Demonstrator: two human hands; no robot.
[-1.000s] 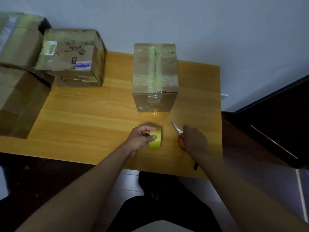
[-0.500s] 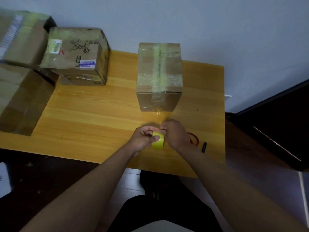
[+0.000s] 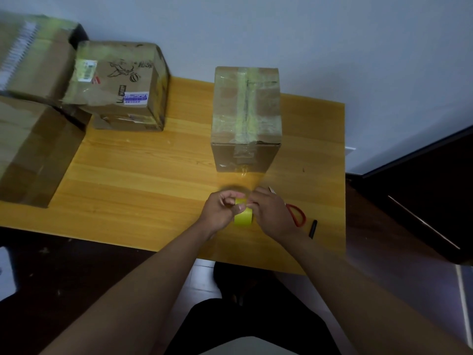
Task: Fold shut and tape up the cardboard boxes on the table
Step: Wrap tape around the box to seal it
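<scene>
Our left hand (image 3: 222, 210) and right hand (image 3: 272, 213) both grip the yellow tape roll (image 3: 243, 218) on the worktop (image 3: 133, 190). Right of the roll lie red scissors (image 3: 297, 213). Behind it stands the taped box (image 3: 246, 116). Far left of the roll, a printed box (image 3: 120, 85) carries labels, their writing unreadable.

Table (image 3: 128, 201) looks like smooth light wood with visible grain. Box (image 3: 245, 149) is matt brown cardboard under glossy, crinkly tape. Tape roll (image 3: 243, 218): shiny yellow plastic.
</scene>
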